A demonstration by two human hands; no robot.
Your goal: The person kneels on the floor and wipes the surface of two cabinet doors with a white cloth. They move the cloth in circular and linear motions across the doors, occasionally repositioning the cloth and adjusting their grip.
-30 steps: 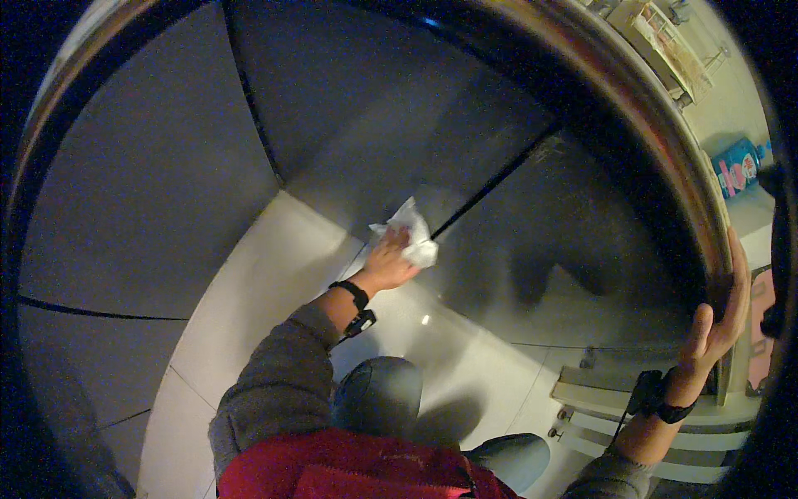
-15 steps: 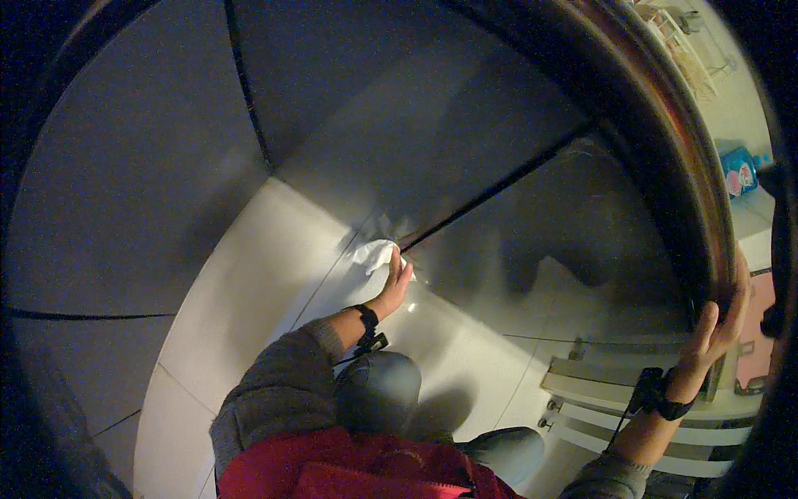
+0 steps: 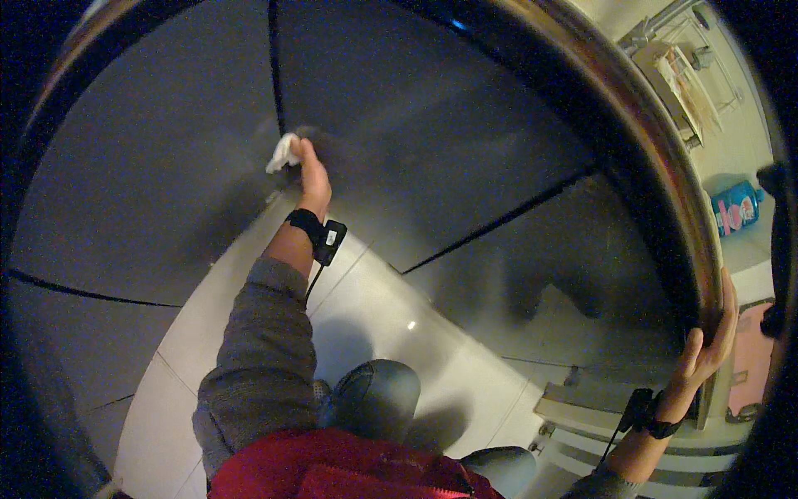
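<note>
A crumpled white tissue or thin cloth (image 3: 283, 155) is in my left hand (image 3: 312, 170). It touches, or nearly touches, the dark grey tiled surface (image 3: 399, 116) beside a black joint line. Some fingers are hidden behind the cloth. On the right, my right hand (image 3: 711, 349) grips a glossy dark brown rim (image 3: 677, 158), its thumb on the near side and its fingers along the outer side. Each wrist wears a black strap with a small device.
Pale floor tiles (image 3: 366, 299) lie around my knees. At the right are white slats (image 3: 632, 449), a blue bottle (image 3: 736, 208), a pink flat object (image 3: 752, 358) and a wall rack with a tray (image 3: 682, 91).
My left hand has moved up and to the left with the white cloth, from the lower joint to the upper-left one. My right hand stays on the rim; the view has shifted slightly.
</note>
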